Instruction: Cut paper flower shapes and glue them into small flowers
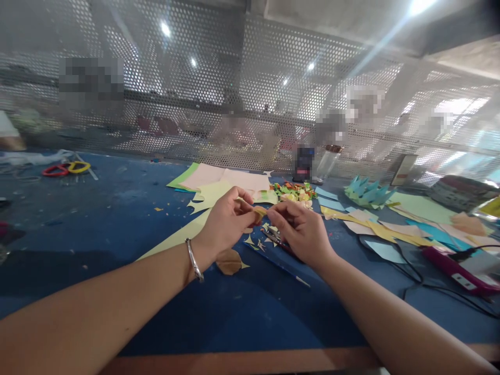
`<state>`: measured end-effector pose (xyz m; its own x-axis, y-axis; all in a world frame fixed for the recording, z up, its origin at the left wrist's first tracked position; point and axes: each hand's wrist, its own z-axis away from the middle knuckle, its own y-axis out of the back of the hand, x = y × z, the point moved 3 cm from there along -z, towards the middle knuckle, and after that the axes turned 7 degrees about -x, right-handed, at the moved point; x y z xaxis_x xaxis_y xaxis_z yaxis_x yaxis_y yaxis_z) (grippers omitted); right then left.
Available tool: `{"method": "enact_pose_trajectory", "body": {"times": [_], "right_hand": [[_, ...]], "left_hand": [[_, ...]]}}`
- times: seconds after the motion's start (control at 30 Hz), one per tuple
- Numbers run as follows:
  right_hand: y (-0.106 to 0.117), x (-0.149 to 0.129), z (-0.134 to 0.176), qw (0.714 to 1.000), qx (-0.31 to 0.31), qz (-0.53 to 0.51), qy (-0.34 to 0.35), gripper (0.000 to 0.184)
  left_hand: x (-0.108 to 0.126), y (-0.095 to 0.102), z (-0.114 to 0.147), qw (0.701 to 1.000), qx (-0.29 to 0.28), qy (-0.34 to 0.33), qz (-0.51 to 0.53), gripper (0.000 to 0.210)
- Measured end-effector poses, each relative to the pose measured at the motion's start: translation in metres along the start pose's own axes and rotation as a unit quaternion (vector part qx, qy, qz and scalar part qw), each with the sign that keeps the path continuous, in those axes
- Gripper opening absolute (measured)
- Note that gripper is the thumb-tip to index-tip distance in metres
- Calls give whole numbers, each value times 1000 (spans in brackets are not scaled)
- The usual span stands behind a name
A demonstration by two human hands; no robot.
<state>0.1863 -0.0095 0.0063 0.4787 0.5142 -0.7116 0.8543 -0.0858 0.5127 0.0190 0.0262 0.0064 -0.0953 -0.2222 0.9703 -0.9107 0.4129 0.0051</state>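
Note:
Both hands meet over the middle of the blue table (156, 302), fingertips pinched on a small yellow piece of paper (260, 211). My left hand (228, 219) holds its left side, thumb and fingers pressed together. On the other side, my right hand (302, 229) grips the paper's edge between thumb and forefinger. Beneath them lie cut paper scraps (255, 242) and a dark slim tool, partly hidden by my right hand. A brown rounded paper piece (229, 262) rests below my left wrist. Closer to me lies a thin blue stick with a pale tip (283, 268).
Paper sheets (211, 179) and a pile of coloured cuttings (295, 191) lie beyond my hands. Red and yellow-handled scissors (68, 168) are far left. At right are a blue folded-paper form (367, 191), paper strips (375, 226), a purple power strip (461, 268) and black cables. Perforated metal panels stand behind.

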Motion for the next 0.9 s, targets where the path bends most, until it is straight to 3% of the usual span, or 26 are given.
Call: {"method": "enact_pose_trajectory", "body": {"times": [0.23,0.4,0.9], "right_hand": [[4,5,-3,998,2,-52,-44,30],[6,6,-5,993,0,-99,-61,30],[1,6,-6,988,-43,-135,-64,33]], "left_hand": [[1,3,-4,990,-98,-77,-65,25],[8,0,-2,979,-136,-115,-105,14],[4,0,-7,983,-104,-97,-120,12]]}}
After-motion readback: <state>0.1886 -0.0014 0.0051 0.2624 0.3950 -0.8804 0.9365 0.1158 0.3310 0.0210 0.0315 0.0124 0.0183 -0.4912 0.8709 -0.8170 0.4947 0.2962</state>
